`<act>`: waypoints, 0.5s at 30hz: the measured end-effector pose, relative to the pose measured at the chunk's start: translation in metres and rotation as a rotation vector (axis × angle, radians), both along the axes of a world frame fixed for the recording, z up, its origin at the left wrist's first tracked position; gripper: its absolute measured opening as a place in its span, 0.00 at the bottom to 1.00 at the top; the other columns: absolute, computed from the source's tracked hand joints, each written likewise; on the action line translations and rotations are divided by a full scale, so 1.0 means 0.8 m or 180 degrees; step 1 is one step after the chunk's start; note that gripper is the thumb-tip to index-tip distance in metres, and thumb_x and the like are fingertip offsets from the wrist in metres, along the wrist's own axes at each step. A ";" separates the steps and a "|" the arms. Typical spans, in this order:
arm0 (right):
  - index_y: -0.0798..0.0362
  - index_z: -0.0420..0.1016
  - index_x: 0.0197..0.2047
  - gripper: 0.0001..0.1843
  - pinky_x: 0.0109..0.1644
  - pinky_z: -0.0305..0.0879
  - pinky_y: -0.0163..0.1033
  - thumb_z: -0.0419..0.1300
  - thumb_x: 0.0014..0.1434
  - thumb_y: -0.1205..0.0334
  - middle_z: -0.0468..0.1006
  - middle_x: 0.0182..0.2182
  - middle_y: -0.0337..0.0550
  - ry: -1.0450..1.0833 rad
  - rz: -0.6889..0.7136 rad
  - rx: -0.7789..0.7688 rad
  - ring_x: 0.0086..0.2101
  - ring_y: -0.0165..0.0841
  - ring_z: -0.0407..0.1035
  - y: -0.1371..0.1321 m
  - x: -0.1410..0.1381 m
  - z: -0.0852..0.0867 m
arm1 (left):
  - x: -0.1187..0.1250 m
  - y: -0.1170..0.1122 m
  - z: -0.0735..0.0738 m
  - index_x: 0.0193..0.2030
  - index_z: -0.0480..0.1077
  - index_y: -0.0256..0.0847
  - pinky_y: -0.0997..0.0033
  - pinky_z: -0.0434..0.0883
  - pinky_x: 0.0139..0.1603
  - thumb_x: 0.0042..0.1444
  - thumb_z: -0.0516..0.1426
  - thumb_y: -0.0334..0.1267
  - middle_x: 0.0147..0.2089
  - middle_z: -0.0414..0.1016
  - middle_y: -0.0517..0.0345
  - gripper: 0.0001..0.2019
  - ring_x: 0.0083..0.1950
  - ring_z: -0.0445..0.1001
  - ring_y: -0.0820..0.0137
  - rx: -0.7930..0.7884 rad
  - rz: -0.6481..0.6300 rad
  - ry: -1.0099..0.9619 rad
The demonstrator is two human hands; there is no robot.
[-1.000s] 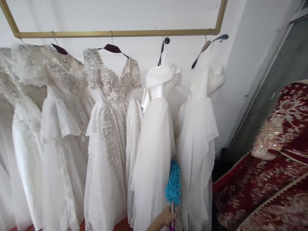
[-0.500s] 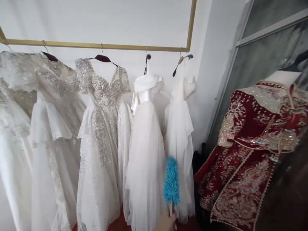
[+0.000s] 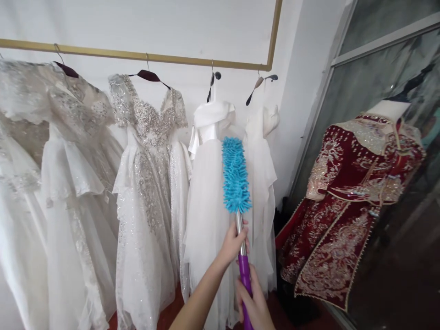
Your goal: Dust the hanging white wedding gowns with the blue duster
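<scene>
A duster point(image 3: 236, 176) with a blue shaggy head, a metal shaft and a purple grip is held upright in front of me. My left hand point(image 3: 234, 240) is closed around the metal shaft just below the head. Lower down, my right hand point(image 3: 253, 298) wraps the purple grip. Behind the duster's head hang a plain white off-shoulder gown point(image 3: 206, 197) and another white gown point(image 3: 263, 160). Whether the blue strands touch the fabric I cannot tell.
A gold rail point(image 3: 178, 58) carries the hangers along the white wall. To the left hang a beaded white gown point(image 3: 147, 183) and more white gowns point(image 3: 72, 174). On the right, a red embroidered outfit point(image 3: 357, 183) stands on a form before a framed glass panel point(image 3: 378, 82).
The duster has risen and come into fuller view, its head now higher before the white gowns. Both hands now show on it; earlier only part of one hand was visible.
</scene>
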State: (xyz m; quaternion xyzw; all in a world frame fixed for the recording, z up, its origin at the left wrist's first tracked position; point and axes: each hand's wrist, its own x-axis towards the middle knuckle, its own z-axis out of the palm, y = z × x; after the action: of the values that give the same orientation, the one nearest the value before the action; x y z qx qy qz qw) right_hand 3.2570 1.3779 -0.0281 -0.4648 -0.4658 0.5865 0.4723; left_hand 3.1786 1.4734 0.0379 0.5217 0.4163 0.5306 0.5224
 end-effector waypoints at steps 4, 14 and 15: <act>0.47 0.50 0.59 0.34 0.13 0.51 0.26 0.55 0.53 0.46 0.59 0.15 0.23 0.0085 0.0302 0.0205 0.11 0.21 0.51 0.027 -0.046 0.050 | -0.065 0.025 0.031 0.48 0.57 0.39 0.76 0.64 0.18 0.47 0.54 0.57 0.19 0.63 0.71 0.28 0.15 0.63 0.78 0.0156 0.0175 -0.0181; 0.52 0.58 0.54 0.32 0.12 0.48 0.27 0.59 0.48 0.48 0.59 0.12 0.23 0.0138 0.0173 -0.0082 0.10 0.22 0.50 0.067 -0.162 -0.003 | -0.189 0.074 -0.057 0.46 0.56 0.39 0.75 0.63 0.19 0.41 0.54 0.63 0.20 0.64 0.70 0.33 0.16 0.66 0.75 -0.0294 0.0237 -0.0078; 0.52 0.59 0.54 0.34 0.12 0.48 0.27 0.61 0.46 0.47 0.60 0.11 0.23 0.0144 0.0095 -0.0180 0.10 0.22 0.51 0.067 -0.169 -0.020 | -0.196 0.075 -0.074 0.46 0.56 0.39 0.74 0.63 0.19 0.40 0.54 0.64 0.20 0.64 0.70 0.34 0.16 0.66 0.75 -0.0403 0.0226 -0.0043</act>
State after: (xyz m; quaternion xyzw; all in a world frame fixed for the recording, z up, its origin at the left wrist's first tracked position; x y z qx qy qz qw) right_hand 3.1214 1.4317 -0.0437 -0.4575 -0.4451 0.6167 0.4606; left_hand 3.0219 1.5335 -0.0212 0.4689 0.4637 0.5249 0.5381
